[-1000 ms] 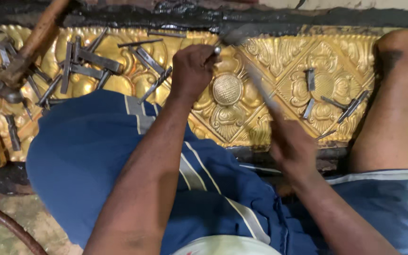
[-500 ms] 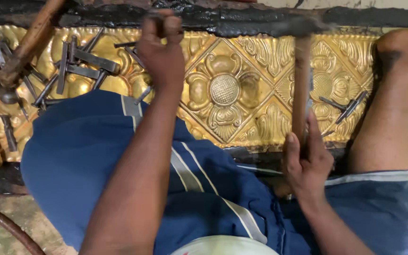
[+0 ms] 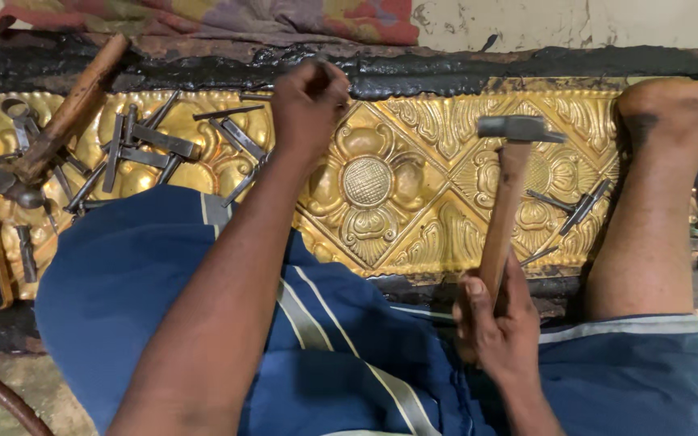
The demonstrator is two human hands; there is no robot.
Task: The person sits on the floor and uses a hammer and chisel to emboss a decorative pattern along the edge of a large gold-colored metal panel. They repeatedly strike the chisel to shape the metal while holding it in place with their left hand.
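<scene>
A long embossed golden metal sheet (image 3: 414,161) with flower and diamond patterns lies across a black pitch bed (image 3: 462,64). My left hand (image 3: 310,101) is closed near the sheet's top edge, fist over the metal; whatever it grips is hidden inside the fingers. My right hand (image 3: 501,319) holds a wooden-handled hammer (image 3: 510,186) by the lower end of its handle, the steel head raised above the sheet to the right of the central flower. My blue-clothed knees frame the sheet, and my bare right leg (image 3: 656,194) crosses over it.
Several steel punches and chisels (image 3: 143,145) lie scattered on the left part of the sheet, with another hammer (image 3: 58,121) resting there. A few more punches (image 3: 567,210) lie beside my right leg. A patterned cloth (image 3: 228,16) sits beyond the pitch bed.
My left hand moved up from the central flower to the sheet's top edge. My right hand swung the hammer from a blurred slant to upright, head lifted over the sheet.
</scene>
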